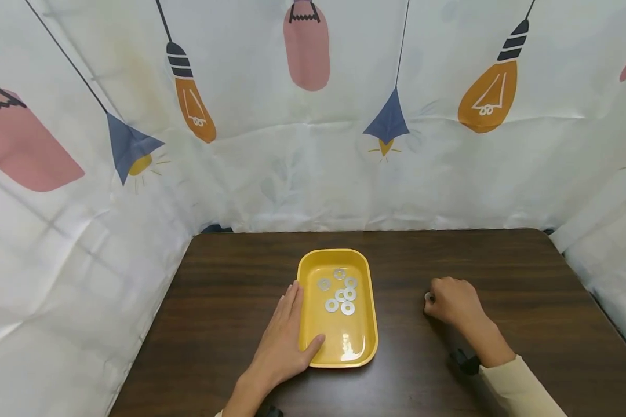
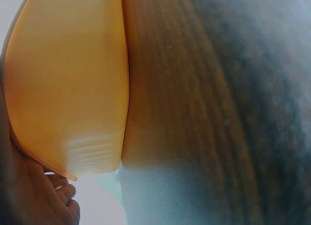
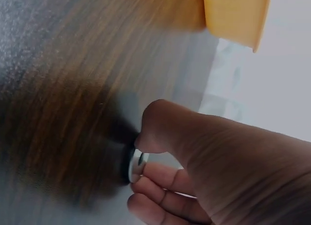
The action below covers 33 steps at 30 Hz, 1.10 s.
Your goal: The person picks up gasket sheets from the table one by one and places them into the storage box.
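Observation:
In the head view a yellow tray (image 1: 365, 347) holds several flat metal washers (image 1: 347, 308), some overlapping. My left hand (image 1: 281, 341) rests along its left side with the fingers stretched out, the thumb lying over the near-left rim. The left wrist view shows the tray's yellow wall (image 2: 68, 79) beside part of that hand (image 2: 41, 196). To the right of the tray, my right hand (image 1: 455, 302) is low over the table and pinches a washer (image 1: 429, 297). In the right wrist view this washer (image 3: 136, 167) stands on edge between thumb and fingers, close to the wood.
Beneath everything is a dark wood-grain table (image 1: 229, 278). A white curtain (image 1: 302, 174) printed with lamps and bulbs rises behind its far edge and along both sides. The tray's corner (image 3: 238, 16) also appears at the top of the right wrist view.

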### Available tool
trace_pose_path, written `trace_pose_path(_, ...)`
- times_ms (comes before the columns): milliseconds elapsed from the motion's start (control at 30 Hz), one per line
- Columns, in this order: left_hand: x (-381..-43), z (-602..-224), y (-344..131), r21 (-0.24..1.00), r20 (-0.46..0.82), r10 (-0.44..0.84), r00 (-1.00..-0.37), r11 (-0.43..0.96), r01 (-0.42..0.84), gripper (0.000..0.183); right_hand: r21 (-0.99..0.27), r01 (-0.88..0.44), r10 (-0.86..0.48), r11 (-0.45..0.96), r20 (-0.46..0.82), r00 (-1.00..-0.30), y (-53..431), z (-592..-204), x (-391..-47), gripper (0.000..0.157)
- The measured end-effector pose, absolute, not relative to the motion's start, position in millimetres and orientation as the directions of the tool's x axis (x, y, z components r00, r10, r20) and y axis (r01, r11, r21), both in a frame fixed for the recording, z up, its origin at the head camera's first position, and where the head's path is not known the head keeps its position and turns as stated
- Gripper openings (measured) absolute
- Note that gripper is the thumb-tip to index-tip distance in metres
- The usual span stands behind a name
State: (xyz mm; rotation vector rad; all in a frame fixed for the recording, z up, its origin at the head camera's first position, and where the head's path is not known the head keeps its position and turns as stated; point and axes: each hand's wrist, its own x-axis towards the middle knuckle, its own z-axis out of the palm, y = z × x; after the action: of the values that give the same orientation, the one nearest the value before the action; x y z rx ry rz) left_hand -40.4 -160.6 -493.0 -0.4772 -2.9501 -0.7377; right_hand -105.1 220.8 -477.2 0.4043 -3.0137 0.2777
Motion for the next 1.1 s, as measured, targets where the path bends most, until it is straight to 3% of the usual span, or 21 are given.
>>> trace_pose_path(500, -41.4, -496.6, -162.8, 0.436, 0.185, 0.294, -0.938, 0.831, 0.346, 0.105, -0.216, -0.218, -0.198, 0.952, 0.109, -0.974, 219.5, -480.8, -101.9, 0.046)
trace_pose_path(900, -42.4, -496.9, -162.2, 0.441, 0.183, 0.289, -0.940, 0.830, 0.341, 0.106, -0.254, -0.188, -0.176, 0.949, 0.069, -0.982, 220.6, -482.9, -101.2, 0.009)
trace_pose_path(1100, -41.4, -497.9, -162.3, 0.444, 0.183, 0.289, -0.940, 0.828, 0.341, 0.106, -0.308, -0.190, -0.168, 0.932, 0.098, -0.981, 222.9, -488.0, -99.9, 0.008)
